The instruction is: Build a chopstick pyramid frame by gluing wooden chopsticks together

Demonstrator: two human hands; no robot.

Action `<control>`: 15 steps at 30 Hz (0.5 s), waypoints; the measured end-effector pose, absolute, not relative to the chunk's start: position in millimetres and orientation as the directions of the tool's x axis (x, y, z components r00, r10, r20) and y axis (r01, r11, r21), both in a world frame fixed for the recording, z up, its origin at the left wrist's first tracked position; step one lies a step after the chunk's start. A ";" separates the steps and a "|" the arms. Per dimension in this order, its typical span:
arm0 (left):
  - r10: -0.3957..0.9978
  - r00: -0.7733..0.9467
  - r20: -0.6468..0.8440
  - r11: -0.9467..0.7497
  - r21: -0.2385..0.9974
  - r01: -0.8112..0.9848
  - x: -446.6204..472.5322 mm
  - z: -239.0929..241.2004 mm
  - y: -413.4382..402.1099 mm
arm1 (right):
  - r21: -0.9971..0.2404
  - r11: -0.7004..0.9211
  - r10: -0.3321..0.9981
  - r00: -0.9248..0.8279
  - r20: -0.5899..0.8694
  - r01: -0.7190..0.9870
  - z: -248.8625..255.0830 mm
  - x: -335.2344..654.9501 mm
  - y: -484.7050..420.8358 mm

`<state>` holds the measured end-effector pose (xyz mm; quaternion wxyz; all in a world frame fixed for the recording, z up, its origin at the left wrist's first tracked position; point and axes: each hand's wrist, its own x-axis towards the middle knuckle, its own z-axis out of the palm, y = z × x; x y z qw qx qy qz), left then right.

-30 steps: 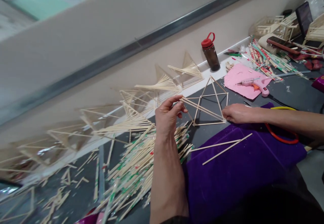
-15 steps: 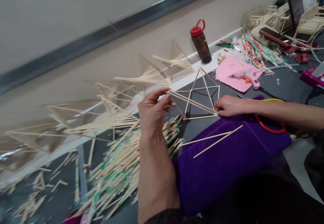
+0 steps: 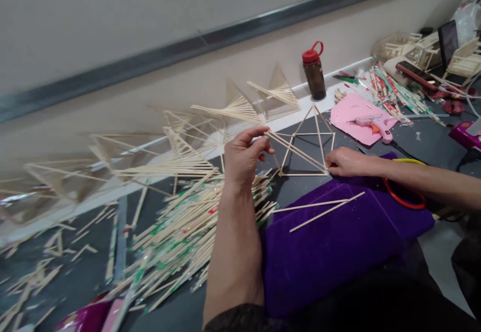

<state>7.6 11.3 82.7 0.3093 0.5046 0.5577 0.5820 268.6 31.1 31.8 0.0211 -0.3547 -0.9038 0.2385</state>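
Note:
A light wooden stick frame [image 3: 302, 175] with triangular sides stands on the dark table. My left hand [image 3: 248, 149] pinches its upper left corner, where sticks meet. At the lower right corner, my right hand [image 3: 340, 161] has its fingers closed on the joint; its fingertips are partly hidden. Two long sticks slant between both hands. On the purple cloth [image 3: 330, 252] in front lie two loose sticks [image 3: 317, 216], crossing near one end. A large pile of chopsticks [image 3: 188, 227], some with wrappers, lies left of my left forearm.
Several finished stick models [image 3: 233, 111] line the wall ledge. A red-lidded bottle [image 3: 314, 76] stands behind the frame. The pink glue gun [image 3: 376, 124] rests on pink paper [image 3: 349, 106], its cord trailing right. Broken stick pieces [image 3: 56, 242] litter the far left.
The camera view has shifted, so the scene sits further right and slightly lower. Both hands keep their grip on the frame at the same corners.

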 end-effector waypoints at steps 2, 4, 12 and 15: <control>0.926 -0.296 0.233 -0.181 0.964 0.195 8.7 84.4 9.8 | -0.446 0.631 0.657 -0.743 -0.128 0.634 29.1 268.7 31.9; 0.930 -0.286 0.231 -0.182 0.965 0.189 9.3 85.5 8.5 | -0.450 0.628 0.663 -0.739 -0.120 0.635 27.4 269.0 31.9; 0.938 -0.264 0.226 -0.181 0.966 0.185 9.1 85.1 6.8 | -0.430 0.610 0.693 -0.711 -0.118 0.666 25.9 268.4 27.7; 0.936 -0.272 0.223 -0.180 0.968 0.172 9.0 84.0 7.5 | -0.441 0.588 0.706 -0.696 -0.129 0.678 25.8 267.4 27.4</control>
